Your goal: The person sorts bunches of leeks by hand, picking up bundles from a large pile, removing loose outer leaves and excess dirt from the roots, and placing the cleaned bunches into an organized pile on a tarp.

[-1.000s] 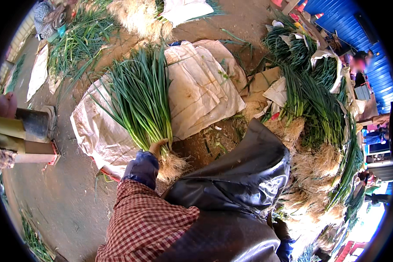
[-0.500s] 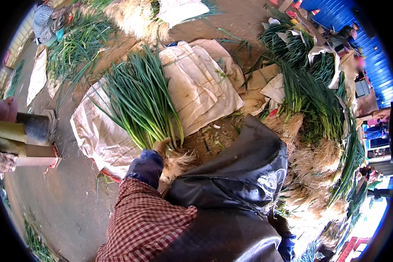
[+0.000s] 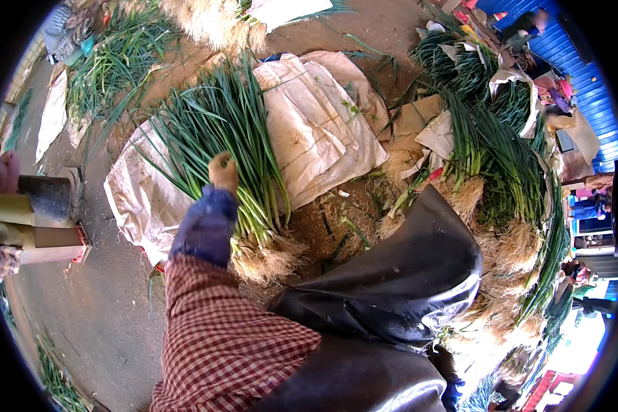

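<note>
A large bunch of green onions [image 3: 237, 134] lies on pale sacks, its leaves pointing away and its stringy roots toward me. My left hand [image 3: 223, 173], apparently in a tan glove, is over the left side of the bunch, where the stalks turn to leaves. Its fingers are curled closed, and whether a stalk is in them is hidden. A blue cuff and a red checked sleeve cover that arm. My right hand [image 3: 448, 364] shows only as a dark shape beside my black apron at the lower right, its fingers out of sight.
Folded sacks [image 3: 316, 130] spread beside the bunch. A long heap of green onions [image 3: 494, 165] with roots runs along the right. More onions [image 3: 120, 69] lie far left near another person [image 3: 65, 34]. A boot [image 3: 48, 199] stands at left. My black apron [image 3: 391, 268] fills the near middle.
My left hand has moved up from the base of the bunch, near the roots, to the leaves. More stalks and roots show now, and a few stalks appear beside my apron.
</note>
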A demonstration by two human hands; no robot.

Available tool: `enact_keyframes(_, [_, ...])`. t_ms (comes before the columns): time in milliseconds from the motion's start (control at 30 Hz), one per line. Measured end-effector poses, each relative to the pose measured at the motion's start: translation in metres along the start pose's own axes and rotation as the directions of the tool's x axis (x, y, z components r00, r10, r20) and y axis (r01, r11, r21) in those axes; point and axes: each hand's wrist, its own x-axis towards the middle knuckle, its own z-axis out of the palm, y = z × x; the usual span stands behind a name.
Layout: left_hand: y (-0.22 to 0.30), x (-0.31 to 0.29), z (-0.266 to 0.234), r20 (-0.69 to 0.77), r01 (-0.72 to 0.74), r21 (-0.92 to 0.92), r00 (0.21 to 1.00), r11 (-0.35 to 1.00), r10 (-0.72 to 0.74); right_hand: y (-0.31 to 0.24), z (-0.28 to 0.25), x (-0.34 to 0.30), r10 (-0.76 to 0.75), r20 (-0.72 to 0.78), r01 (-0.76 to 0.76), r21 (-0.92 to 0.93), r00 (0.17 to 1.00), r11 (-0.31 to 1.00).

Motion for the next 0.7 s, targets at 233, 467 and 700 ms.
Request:
enact_keyframes(233, [0.001,0.118,0.033,0.16,0.242,0.177,0.95,0.954,-0.27,0.123,0.034,0.038,0.032,-0.046,-0.034,-0.057,0.998,0.998])
enact_keyframes(467, [-0.091,0.207,0.012,0.311,0.129,0.589,0.875,0.798,-0.371,0.14,0.037,0.068,-0.018,-0.01,0.017,-0.079,1.0,0.997])
enact_keyframes(700, [-0.08,0.175,0.05,0.492,-0.267,0.789,0.814,0.553,-0.309,0.155,0.06,0.034,-0.036,0.039,0.042,-0.183,0.999,0.982])
